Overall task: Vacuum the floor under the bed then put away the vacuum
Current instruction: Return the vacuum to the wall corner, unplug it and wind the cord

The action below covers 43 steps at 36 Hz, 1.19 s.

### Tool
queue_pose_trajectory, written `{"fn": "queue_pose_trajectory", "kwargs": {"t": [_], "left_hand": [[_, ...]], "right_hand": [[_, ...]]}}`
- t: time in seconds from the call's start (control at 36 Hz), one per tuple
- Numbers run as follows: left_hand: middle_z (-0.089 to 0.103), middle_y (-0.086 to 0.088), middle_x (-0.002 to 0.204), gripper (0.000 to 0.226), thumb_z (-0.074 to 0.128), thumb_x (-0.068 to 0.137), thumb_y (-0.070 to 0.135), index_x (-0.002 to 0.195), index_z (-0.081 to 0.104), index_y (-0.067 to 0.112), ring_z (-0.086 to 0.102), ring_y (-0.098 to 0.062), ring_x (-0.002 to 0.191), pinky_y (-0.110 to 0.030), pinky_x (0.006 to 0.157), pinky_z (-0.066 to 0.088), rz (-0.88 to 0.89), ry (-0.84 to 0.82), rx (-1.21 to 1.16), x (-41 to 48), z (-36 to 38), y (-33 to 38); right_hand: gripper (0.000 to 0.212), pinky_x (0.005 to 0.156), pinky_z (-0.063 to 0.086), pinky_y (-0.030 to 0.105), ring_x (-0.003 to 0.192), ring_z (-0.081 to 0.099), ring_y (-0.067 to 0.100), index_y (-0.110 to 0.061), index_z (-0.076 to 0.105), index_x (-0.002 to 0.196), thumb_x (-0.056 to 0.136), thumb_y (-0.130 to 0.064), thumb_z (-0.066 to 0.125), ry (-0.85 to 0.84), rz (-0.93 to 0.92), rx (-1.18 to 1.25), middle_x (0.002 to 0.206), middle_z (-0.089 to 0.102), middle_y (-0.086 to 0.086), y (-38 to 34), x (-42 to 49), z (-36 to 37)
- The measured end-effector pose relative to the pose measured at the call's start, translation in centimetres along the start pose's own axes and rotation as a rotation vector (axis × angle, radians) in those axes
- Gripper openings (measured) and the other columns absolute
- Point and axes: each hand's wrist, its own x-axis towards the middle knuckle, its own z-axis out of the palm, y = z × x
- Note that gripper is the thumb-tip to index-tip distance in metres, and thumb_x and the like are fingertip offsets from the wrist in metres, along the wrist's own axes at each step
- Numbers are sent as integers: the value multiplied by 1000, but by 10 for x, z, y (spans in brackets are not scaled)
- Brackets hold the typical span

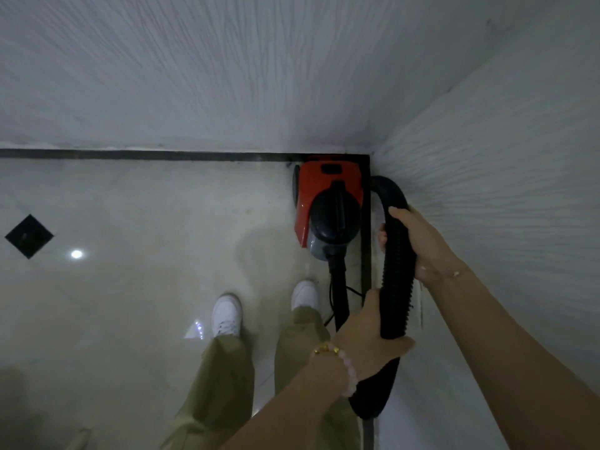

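The red vacuum [324, 203] sits on the glossy tiled floor [146, 287], tucked into the corner of two white walls [227, 76]. Its black hose [397, 287] loops just beside it. The right grip [418, 245] clasps the upper stretch and the left grip [367, 339] clasps the bend below.

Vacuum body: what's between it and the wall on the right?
Head view: a dark floor strip and the looped black hose, which the right hand grips.
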Motion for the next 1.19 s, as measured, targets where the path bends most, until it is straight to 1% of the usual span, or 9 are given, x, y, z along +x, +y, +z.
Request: {"fn": "queue_pose_trajectory", "kwargs": {"t": [0.08,0.19,0.36,0.47,0.56,0.75,0.89,1.08,1.19], "left_hand": [[49,11,95,58,66,86,28,132,32,20,53,-8,88,-24,79,50,-16,41,-25,10,2,-3],[45,22,96,72,69,84,21,140,25,26,51,-4,95,-14,81,46,-2,53,-89,18,-2,-2],[42,19,98,96,72,78,4,146,9,31,52,-7,90,-23,89,48,1,-8,-105,31,0,8],[43,-6,130,116,77,73,9,146,-7,42,51,-25,115,-44,101,46,-24,-7,-46,48,13,7],[33,-4,146,122,77,72,16,144,-18,42,44,-24,128,-44,107,40,-32,47,26,61,26,6],[46,-7,139,92,58,87,4,150,-5,25,48,-19,123,-15,92,33,-18,253,-27,89,20,15],[46,-11,141,98,69,79,16,151,3,25,47,-24,126,-37,109,39,37,258,32,106,-9,23],[46,0,142,96,72,80,10,151,10,26,47,-14,126,-28,106,40,44,170,-53,102,-16,25],[50,7,124,84,74,79,18,146,23,24,51,-12,115,-25,97,45,-2,133,7,95,-8,21]], "right_hand": [[12,46,50,20,48,54,11,-13,52,107,96,-18,52,4,-3,-10,73,52,9,1,14,0],[18,47,52,20,43,57,11,-15,49,112,95,-21,53,-20,60,25,76,53,9,-5,35,-3],[39,50,55,21,45,61,11,-7,51,125,93,-29,58,-44,138,-10,77,57,8,-31,65,-12],[48,47,53,18,44,61,8,-5,47,134,96,-33,53,-24,78,-142,78,57,8,-43,79,-16],[49,47,53,19,46,61,9,-4,48,133,96,-36,52,-15,68,-160,79,56,8,-46,86,-19],[20,71,55,29,77,60,16,-13,60,103,95,-31,54,-95,29,-303,87,61,6,-38,86,-27],[22,87,53,34,86,62,17,-15,63,102,94,-34,56,-119,-12,-266,92,64,4,-32,81,-32],[31,79,52,30,84,62,14,-11,62,113,94,-35,55,-66,-89,-264,92,65,3,-19,71,-44],[39,71,51,23,91,63,14,-12,60,123,93,-37,55,-36,-119,-346,105,66,3,-5,58,-52]]}}
